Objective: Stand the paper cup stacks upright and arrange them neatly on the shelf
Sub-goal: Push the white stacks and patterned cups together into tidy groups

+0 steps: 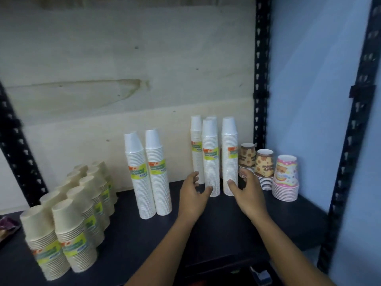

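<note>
Fingers (194, 174) of your left hand (192, 195) hang spread and released beside the middle tall white paper cup stack (210, 157). Your right hand (246, 193) cups the neighbouring white stack (229, 157) at its base, though a firm grasp cannot be told. Both stacks stand upright on the dark shelf (206, 234), hands flanking them, probably to nudge them into line.

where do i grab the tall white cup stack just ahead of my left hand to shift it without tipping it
Take the white stack low, coming from the front with the left hand, thumb and fingers round its sides. It stands tall and narrow, so a high grip would likely tip it; other stacks crowd it behind and on its right, leaving the front open.
</note>
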{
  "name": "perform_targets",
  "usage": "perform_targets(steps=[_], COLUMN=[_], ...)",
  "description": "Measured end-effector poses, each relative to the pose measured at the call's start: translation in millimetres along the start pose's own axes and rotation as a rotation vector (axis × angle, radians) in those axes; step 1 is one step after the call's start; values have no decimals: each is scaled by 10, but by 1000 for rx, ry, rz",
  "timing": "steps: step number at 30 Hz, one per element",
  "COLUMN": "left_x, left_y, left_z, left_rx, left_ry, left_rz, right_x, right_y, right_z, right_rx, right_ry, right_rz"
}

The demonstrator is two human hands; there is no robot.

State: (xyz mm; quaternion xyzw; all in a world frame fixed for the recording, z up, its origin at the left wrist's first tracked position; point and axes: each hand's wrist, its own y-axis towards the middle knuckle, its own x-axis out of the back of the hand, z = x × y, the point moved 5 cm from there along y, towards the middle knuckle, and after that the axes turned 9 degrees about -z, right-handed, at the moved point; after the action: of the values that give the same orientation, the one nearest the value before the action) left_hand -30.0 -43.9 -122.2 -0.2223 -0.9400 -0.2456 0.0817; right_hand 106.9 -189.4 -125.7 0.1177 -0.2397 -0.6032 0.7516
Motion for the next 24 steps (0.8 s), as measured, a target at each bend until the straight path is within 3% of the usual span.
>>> perform_targets(steps=[13,24], left_x=[-446,-303], left_y=[293,93], left_z=[218,181], left_rx=[35,9], left_ry=[-54,-136], left_rz=[-24,-74], right_x=[-257,-179], right_y=[257,110], right_z=[-182,-150], right_rx=[-170,-119], right_ry=[88,202], right_rz=[127,74])
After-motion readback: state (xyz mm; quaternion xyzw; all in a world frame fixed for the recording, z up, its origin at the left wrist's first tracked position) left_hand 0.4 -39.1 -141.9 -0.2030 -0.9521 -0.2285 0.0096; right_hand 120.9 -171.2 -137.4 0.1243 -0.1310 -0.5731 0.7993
